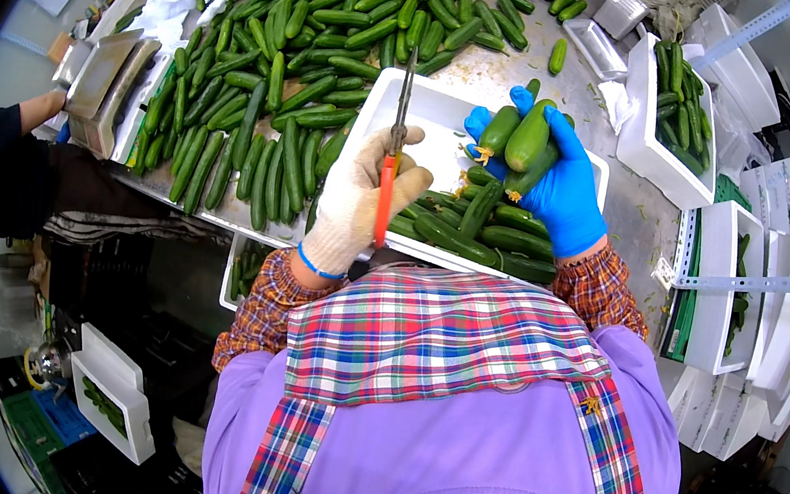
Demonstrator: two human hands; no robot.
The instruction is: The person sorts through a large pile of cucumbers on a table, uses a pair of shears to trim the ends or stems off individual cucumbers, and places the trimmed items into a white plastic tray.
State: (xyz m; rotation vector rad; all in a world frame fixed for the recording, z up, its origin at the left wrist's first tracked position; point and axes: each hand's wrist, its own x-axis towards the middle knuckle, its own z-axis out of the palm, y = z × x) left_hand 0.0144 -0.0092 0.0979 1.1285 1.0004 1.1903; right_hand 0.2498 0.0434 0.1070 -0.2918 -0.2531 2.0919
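Head camera view: a worker in a plaid apron (442,345) stands at a metal table (647,217) spread with cucumbers. The left hand (354,196), in a pale knit glove, is closed around red-handled scissors (385,200), their blades pointing away from the body; whether the blades are parted is hard to tell. The right hand (565,185), in a blue glove, curls its fingers around a handful of cucumbers (529,140), at least three, some tipped with dried yellow blossoms. The handful is held above a white box (431,131), where more cucumbers lie along the near side. A large heap of cucumbers (277,79) covers the table to the left, beside a scale (116,97) and a white cloth (171,8). At right, a second white box (637,145) holds more. Another person's arm (41,108) reaches in at far left.
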